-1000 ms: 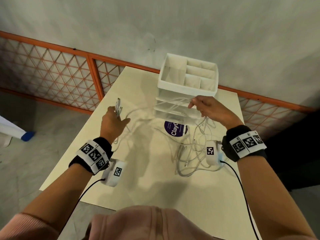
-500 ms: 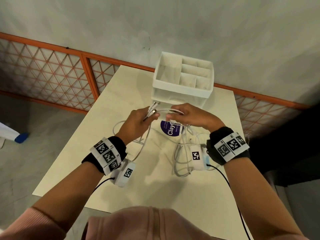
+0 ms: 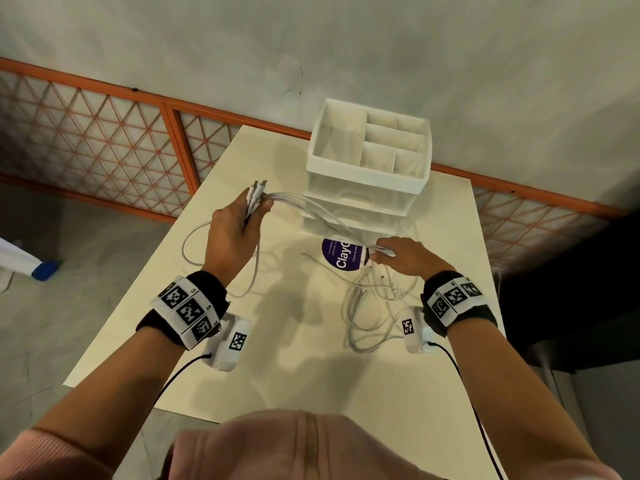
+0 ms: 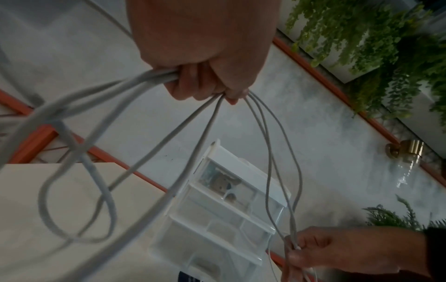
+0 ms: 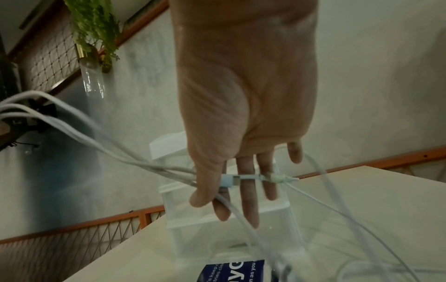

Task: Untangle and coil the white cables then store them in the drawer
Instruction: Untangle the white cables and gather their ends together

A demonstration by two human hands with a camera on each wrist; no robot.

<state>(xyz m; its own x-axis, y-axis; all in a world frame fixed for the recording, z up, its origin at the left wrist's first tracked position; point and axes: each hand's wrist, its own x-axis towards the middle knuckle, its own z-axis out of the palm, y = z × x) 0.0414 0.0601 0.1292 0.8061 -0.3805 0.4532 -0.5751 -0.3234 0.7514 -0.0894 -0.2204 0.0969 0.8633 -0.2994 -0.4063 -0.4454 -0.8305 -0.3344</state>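
The cables (image 3: 311,211) ran in a loose bundle between the two hands, above the table (image 3: 294,358) and in front of the drawer unit (image 3: 367,195). The left hand (image 3: 230,237) held one end raised, fingers curled tight round several strands with the plugs (image 3: 256,188) sticking up out of the fist. The right hand (image 3: 403,256) was lower, just beside the purple sticker (image 3: 341,258); the left wrist view showed its thumb and fingertips pinching the strands, while the right wrist view showed its other fingers fairly straight with a connector (image 5: 231,180) lying across them.

The cables looked light, thin and limp, with smooth jackets that would likely slip through a slack pinch. They sagged under their own weight and kept no shape, so a coil would probably spring open unless held. The plug ends seemed the stiffest parts and the best hold for starting a coil; pulling hard at the joint of plug and cord could strain it. Running a strand between pinched fingers looked the safer way to free it.

More slack hung in loops (image 3: 221,268) below the left hand, and a tangled heap (image 3: 377,310) lay on the table near the right wrist, strands crossing each other. That heap seemed likely to snag or tighten under any pull. The unit's drawers looked closed, and both hands were full, so one would have to let go to open a drawer. The open tray (image 3: 372,143) on top stood behind the bundle. An orange lattice fence (image 3: 104,133) ran behind the table.
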